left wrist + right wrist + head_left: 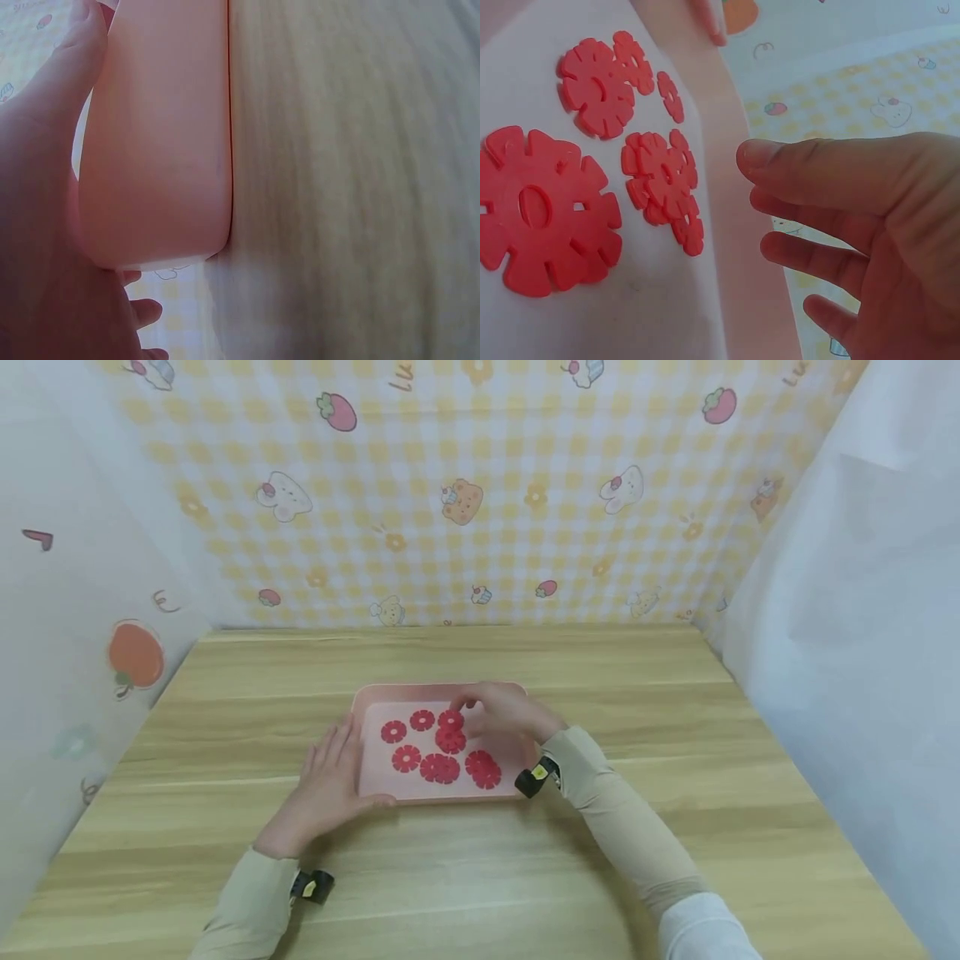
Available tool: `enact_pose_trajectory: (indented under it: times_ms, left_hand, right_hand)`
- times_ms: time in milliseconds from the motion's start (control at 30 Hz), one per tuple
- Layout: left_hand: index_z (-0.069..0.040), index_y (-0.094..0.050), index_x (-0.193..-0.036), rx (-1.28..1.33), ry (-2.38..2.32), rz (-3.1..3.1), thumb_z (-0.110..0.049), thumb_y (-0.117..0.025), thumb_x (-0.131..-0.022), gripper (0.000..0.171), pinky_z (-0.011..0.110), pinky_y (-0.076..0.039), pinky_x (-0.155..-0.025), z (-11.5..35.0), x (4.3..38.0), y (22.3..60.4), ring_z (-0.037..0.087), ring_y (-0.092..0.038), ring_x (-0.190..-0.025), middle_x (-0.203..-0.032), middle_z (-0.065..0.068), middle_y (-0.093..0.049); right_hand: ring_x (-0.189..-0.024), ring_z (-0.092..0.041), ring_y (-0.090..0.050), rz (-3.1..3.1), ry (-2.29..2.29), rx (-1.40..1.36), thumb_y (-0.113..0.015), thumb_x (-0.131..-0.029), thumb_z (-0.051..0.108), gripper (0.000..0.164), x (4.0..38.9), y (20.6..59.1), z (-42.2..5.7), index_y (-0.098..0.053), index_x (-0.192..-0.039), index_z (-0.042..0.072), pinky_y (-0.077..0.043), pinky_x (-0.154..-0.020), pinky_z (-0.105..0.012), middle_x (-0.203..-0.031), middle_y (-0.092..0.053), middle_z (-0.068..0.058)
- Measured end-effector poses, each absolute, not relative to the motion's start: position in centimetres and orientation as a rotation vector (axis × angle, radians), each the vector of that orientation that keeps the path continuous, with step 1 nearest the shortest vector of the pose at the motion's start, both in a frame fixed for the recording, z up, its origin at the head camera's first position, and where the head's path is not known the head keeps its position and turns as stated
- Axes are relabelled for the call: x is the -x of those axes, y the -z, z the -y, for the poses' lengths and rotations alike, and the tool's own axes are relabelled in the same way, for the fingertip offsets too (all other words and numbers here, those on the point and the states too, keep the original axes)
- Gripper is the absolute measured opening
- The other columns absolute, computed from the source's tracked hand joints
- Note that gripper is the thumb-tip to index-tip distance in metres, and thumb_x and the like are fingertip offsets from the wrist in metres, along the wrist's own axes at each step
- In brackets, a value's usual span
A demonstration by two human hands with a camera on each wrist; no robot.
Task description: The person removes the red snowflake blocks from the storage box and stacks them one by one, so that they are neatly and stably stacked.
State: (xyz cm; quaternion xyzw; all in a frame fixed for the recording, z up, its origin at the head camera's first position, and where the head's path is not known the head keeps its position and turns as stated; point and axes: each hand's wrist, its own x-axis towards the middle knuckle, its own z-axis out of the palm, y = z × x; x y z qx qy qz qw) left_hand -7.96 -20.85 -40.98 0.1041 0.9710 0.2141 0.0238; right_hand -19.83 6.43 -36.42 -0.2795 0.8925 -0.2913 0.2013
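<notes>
A shallow pink tray (438, 692) on the table holds several red snowflake discs (406, 758), flat and notched round the edge. Some lie singly, others overlap in small piles. My left hand (333, 781) rests along the tray's left side with its fingers straight and the thumb at the front rim. In the left wrist view, that hand is against the tray's outer wall (157, 150). Over the tray's back right part is my right hand (501, 710), fingers slightly bent. The right wrist view shows nothing between its fingertips; the nearest disc pile (664, 176) lies left of them.
The wood-grain table (480, 877) extends round the tray on all sides. Behind it hangs a yellow checked cloth (510, 543) with cartoon prints, and pale sheets (847, 635) stand at both sides. Each wrist wears a small black camera (532, 778).
</notes>
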Motion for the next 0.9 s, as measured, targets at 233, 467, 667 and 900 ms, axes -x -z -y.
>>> enact_pose_trajectory:
  times_ms: [233,467,667,900]
  left_hand:
    - [0.004,-0.009,-0.151,-0.337,-0.647,-2.991,-0.065,-0.073,-0.068,0.125,0.071,-0.009,-0.109,20.8,8.2,41.1,0.048,-0.007,-0.142,-0.158,0.025,-0.005]
    - [0.004,-0.009,-0.151,-0.322,-0.648,-2.988,-0.065,-0.073,-0.068,0.125,0.071,-0.009,-0.109,20.7,8.2,41.1,0.047,-0.009,-0.142,-0.158,0.024,-0.006]
    - [0.004,-0.01,-0.151,-0.324,-0.653,-2.994,-0.065,-0.073,-0.068,0.125,0.071,-0.01,-0.109,20.8,8.1,41.1,0.046,-0.01,-0.143,-0.158,0.025,-0.006]
    - [0.004,-0.011,-0.15,-0.322,-0.654,-2.997,-0.064,-0.074,-0.067,0.124,0.071,-0.011,-0.108,20.9,8.1,41.1,0.045,-0.011,-0.143,-0.158,0.025,-0.007]
  right_hand:
    - [-0.098,-0.018,-0.055,-2.395,0.83,0.777,-0.076,-0.079,0.01,0.038,20.1,37.8,-5.6,-0.065,-0.112,0.025,-0.051,-0.082,-0.031,-0.111,-0.061,0.002]
    - [-0.093,-0.017,-0.056,-2.383,0.781,0.863,-0.079,-0.077,0.009,0.039,20.7,39.0,-5.1,-0.065,-0.11,0.024,-0.054,-0.071,-0.022,-0.104,-0.062,0.007]
    - [-0.097,-0.015,-0.055,-2.386,0.755,0.941,-0.078,-0.077,0.009,0.042,21.0,39.2,-4.7,-0.065,-0.115,0.021,-0.054,-0.073,-0.02,-0.107,-0.061,0.008]
    - [-0.099,-0.013,-0.054,-2.4,0.666,0.966,-0.082,-0.075,0.016,0.045,21.4,39.3,-4.3,-0.064,-0.115,0.025,-0.052,-0.082,-0.022,-0.109,-0.06,0.01]
